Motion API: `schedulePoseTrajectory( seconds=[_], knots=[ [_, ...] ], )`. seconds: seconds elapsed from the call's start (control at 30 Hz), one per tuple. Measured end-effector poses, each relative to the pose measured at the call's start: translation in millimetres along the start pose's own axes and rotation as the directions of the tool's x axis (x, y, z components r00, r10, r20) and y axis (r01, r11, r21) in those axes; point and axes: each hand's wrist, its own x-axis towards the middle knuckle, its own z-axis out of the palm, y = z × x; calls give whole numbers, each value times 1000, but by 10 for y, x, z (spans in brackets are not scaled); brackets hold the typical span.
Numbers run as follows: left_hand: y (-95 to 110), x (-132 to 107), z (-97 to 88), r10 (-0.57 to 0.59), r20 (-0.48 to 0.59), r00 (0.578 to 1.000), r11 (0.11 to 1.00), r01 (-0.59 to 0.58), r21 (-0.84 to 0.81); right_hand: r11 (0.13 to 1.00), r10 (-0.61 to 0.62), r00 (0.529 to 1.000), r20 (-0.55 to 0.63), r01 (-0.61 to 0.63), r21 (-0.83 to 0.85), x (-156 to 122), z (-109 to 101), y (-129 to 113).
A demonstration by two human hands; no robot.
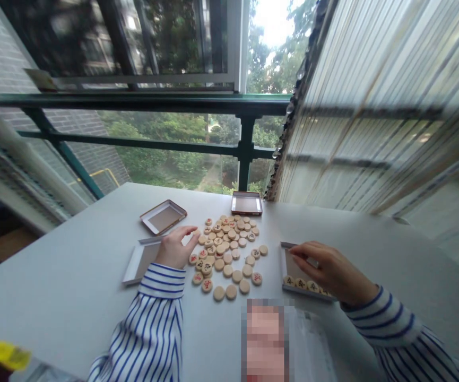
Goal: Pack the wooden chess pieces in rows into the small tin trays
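Observation:
Several round wooden game discs (226, 249) with red and black marks lie scattered in the middle of a white table (74, 297). My left hand (177, 246) rests at the left edge of the pile, fingers curled with the fingertips touching a disc. My right hand (328, 268) reaches into a shallow grey tray (288, 262) on the right, fingers bent together over it. A row of discs (303, 284) lines the tray's near side. Both arms wear blue-and-white striped sleeves.
Another shallow tray (139, 260) lies left of my left hand. A brown-rimmed lid (163, 216) and a second one (247, 202) sit at the table's far side. A green railing (133, 102) and window stand behind; a curtain (384, 106) hangs at right.

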Motion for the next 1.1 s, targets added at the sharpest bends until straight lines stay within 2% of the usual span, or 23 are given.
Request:
schedulePoseTrajectory(
  seconds=[0.27,0.53,0.8,1.1],
  knots=[
    [-134,-36,110,109,84,991,991,-114,68,998,-46,996,80,43,37,453,138,-312],
    [-215,-53,171,136,160,978,975,-160,151,995,-99,983,153,93,44,914,482,-623],
    [-157,-79,169,86,160,983,978,-114,173,990,-125,974,191,134,-40,1272,780,-824],
    [-122,-68,141,17,217,976,982,-57,179,982,-126,965,228,154,-107,1434,990,-949]
  ],
)
